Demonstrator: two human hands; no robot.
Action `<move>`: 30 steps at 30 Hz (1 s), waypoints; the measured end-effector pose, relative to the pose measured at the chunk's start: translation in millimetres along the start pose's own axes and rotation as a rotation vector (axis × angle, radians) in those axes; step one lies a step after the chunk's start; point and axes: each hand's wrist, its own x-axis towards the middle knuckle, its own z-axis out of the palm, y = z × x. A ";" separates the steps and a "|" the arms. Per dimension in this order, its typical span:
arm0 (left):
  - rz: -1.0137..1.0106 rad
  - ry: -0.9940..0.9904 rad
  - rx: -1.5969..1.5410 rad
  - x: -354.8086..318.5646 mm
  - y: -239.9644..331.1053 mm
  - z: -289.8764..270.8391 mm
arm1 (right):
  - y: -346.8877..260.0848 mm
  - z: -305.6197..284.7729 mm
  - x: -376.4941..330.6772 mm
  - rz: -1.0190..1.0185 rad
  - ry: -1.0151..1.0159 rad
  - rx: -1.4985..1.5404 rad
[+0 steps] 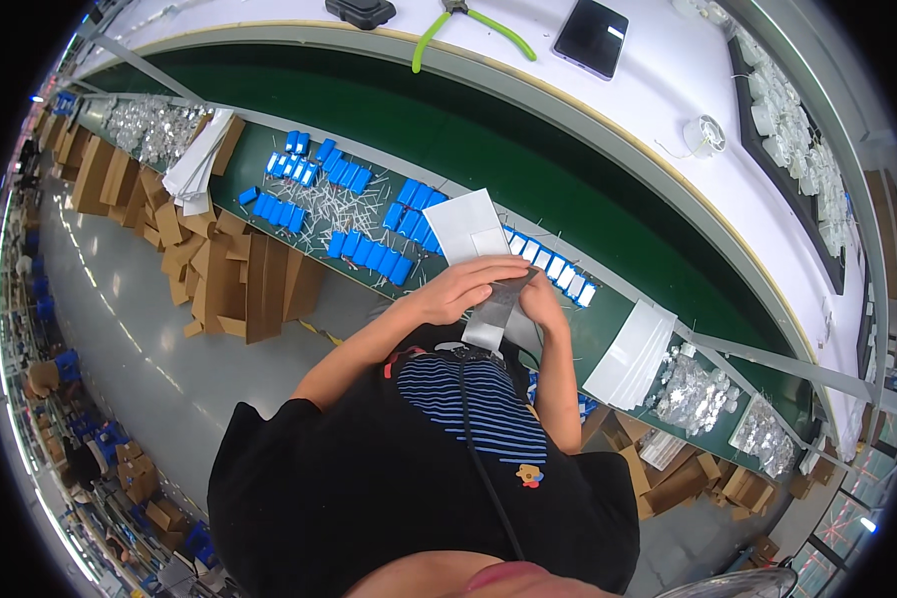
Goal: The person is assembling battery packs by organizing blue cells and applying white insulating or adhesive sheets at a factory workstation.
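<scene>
Left hand: the left hand [465,286] grips a silvery grey foil pouch [496,311] from above, near the body.
Right hand: the right hand [545,296] pinches the pouch's right edge.
Behind: small blue rectangular blocks [369,251] lie in rows on the green workbench [608,329].

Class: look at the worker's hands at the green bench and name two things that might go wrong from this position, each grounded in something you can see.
1. Both hands, left hand and right hand, grip one grey pouch over the bench edge; if it slips it may drop to the floor.
2. Loose blue cells lie close beside the hands; a forearm sweep might knock some off the green bench.
</scene>
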 end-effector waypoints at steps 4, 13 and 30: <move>-0.075 0.041 0.026 -10.2 -3.1 -1.2 | 9.7 -8.4 -7.5 0.115 0.053 0.022; -0.199 0.356 -0.968 -89.9 -102.7 2.6 | 175.3 -95.3 -80.1 0.345 0.415 -0.825; -0.867 0.378 -0.908 -83.0 -57.8 2.3 | -66.1 65.1 33.4 -0.546 0.037 -0.665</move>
